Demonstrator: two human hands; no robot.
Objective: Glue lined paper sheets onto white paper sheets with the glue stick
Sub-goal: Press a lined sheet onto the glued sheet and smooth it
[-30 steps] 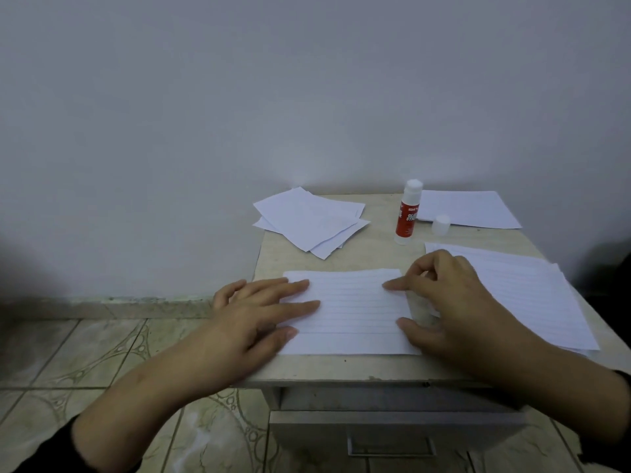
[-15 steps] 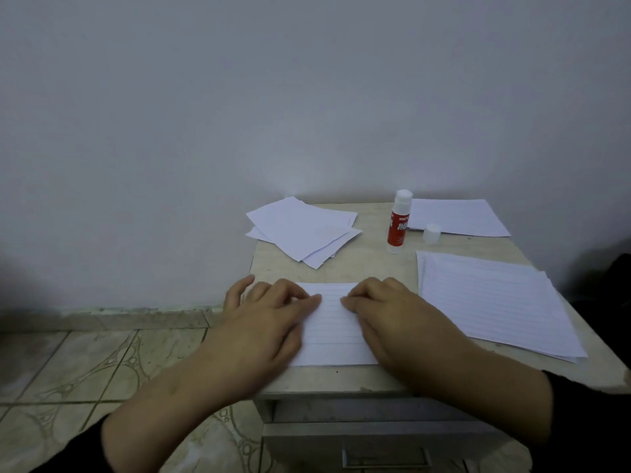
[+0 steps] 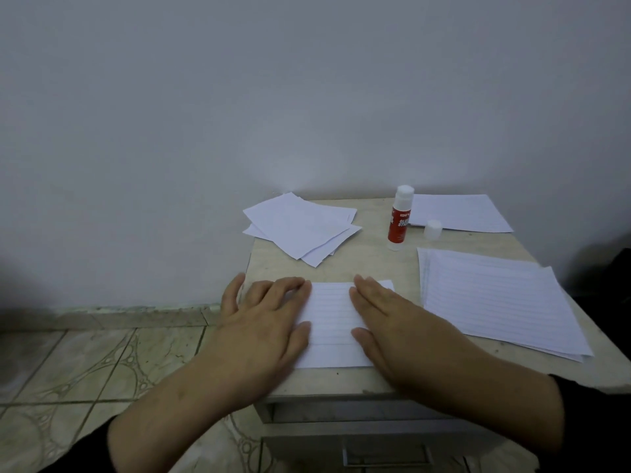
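Against a bare wall, our small table (image 3: 358, 264) holds a lined sheet (image 3: 333, 322); left hand (image 3: 263, 322) and right hand (image 3: 392, 329) press it flat, fingers straight. Behind it the glue stick (image 3: 399, 218) stands uncapped, more lined sheets (image 3: 495, 298) waiting.

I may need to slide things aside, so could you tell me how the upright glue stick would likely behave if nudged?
The glue stick stands tall and narrow on its small base, so it would probably tip rather than slide. Being round, it would likely roll once down. Its cap lies beside it, so the exposed tip might smear the paper.
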